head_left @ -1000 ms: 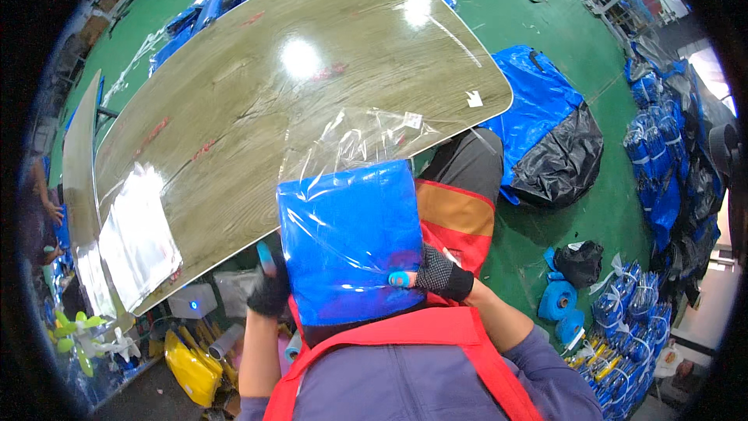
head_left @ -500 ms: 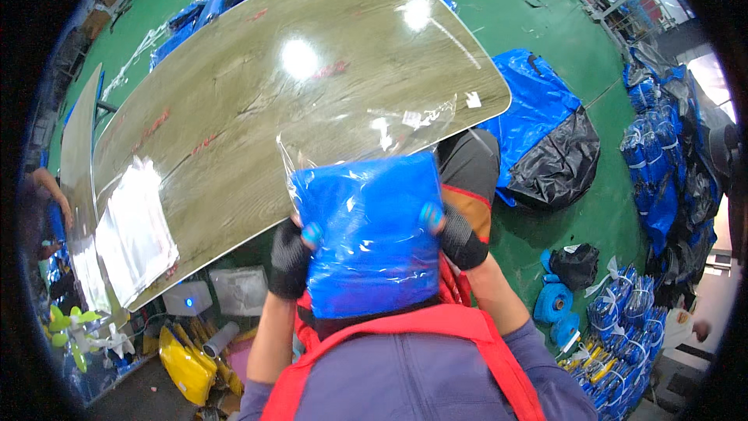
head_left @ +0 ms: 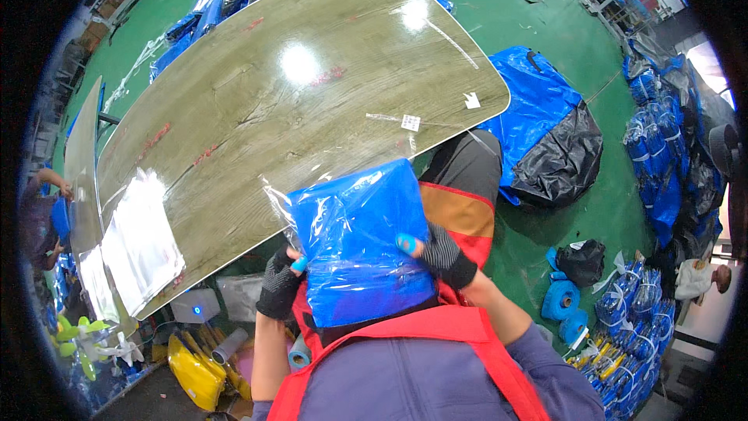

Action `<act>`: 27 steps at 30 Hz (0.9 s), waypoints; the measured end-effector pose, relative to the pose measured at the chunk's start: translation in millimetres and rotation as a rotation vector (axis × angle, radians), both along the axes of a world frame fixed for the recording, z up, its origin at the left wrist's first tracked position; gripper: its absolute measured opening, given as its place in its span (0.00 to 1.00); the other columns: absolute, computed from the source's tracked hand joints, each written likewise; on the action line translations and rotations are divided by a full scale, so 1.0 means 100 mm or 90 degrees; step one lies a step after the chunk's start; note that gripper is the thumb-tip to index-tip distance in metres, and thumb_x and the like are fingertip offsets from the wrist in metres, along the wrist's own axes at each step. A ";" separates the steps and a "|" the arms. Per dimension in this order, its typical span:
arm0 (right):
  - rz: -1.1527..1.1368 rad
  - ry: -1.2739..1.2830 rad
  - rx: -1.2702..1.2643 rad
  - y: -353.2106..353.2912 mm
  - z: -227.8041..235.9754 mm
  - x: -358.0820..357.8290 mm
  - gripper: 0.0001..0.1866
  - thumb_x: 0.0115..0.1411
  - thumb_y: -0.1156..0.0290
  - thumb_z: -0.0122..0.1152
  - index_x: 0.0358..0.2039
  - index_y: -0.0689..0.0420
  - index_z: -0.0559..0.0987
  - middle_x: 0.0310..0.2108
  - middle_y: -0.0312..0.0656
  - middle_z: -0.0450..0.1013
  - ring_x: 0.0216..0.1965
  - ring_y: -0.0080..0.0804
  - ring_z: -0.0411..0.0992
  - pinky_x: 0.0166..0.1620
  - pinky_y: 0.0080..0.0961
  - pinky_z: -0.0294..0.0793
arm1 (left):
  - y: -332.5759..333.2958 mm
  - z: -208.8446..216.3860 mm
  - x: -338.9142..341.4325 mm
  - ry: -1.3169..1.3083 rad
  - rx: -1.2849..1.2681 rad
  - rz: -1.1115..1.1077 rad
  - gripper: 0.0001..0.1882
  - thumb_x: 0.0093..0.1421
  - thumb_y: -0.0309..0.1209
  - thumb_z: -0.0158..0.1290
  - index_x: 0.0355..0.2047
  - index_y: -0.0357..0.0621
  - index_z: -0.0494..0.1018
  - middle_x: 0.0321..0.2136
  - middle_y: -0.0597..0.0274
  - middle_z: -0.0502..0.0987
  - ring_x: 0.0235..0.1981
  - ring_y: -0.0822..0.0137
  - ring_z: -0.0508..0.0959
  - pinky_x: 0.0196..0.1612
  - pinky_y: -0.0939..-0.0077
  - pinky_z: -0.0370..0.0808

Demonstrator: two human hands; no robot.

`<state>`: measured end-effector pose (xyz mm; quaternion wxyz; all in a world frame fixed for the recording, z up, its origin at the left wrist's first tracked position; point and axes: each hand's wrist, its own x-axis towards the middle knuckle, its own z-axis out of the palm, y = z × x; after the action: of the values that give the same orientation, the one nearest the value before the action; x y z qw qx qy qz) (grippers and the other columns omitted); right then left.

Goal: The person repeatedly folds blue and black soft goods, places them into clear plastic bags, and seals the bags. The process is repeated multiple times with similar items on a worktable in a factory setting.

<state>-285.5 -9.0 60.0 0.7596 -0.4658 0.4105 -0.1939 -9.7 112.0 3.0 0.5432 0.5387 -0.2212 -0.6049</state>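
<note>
A folded blue fabric bundle in a clear plastic bag (head_left: 362,245) rests against my body, just below the near edge of the tabletop. My left hand (head_left: 279,284), in a dark fingerless glove, pinches the bag's left edge; its thumb has a bright blue covering. On the right side my right hand (head_left: 448,256), gloved the same way, grips the bundle with its blue-covered thumb on top. The fingers under the bundle are hidden. Loose clear plastic (head_left: 276,199) sticks out at the bundle's far left corner.
A wood-patterned table (head_left: 234,101) stretches ahead, carrying a stack of clear plastic bags (head_left: 140,245) at left. A blue and black bag (head_left: 538,125) lies on the green floor at right, near bundled blue items (head_left: 635,304). Another person's arm (head_left: 53,179) shows at far left.
The bundle has tilted, its right side higher than its left. The clear flap that spread over the table's edge no longer stretches there. Both hands have shifted slightly left and lower.
</note>
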 end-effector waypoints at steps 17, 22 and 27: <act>0.148 -0.062 0.025 0.37 -0.09 -0.13 0.36 0.57 0.50 0.62 0.59 0.59 0.65 0.55 0.43 0.67 0.55 0.32 0.65 0.59 0.31 0.64 | 0.42 0.15 -0.04 0.056 0.110 -0.026 0.43 0.47 0.40 0.67 0.59 0.40 0.60 0.51 0.56 0.71 0.51 0.60 0.72 0.54 0.65 0.70; -0.044 -0.326 0.240 -0.26 -0.09 -0.14 0.33 0.59 0.57 0.61 0.59 0.60 0.62 0.52 0.39 0.68 0.51 0.27 0.65 0.57 0.28 0.64 | -0.05 0.73 0.08 -0.097 -0.150 -0.138 0.39 0.47 0.34 0.67 0.57 0.42 0.60 0.54 0.51 0.68 0.53 0.55 0.70 0.56 0.59 0.68; 0.039 -0.204 -0.042 -1.07 0.38 0.15 0.30 0.57 0.58 0.64 0.55 0.61 0.67 0.47 0.42 0.72 0.44 0.29 0.71 0.48 0.26 0.73 | -0.54 1.08 0.06 -1.051 -0.545 -0.281 0.29 0.52 0.44 0.60 0.50 0.40 0.73 0.53 0.38 0.69 0.61 0.46 0.62 0.63 0.57 0.57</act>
<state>-270.0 -115.8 97.9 0.8050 -0.4660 0.2632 -0.2558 -3.6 58.4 111.2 0.2405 0.4970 -0.8337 0.0094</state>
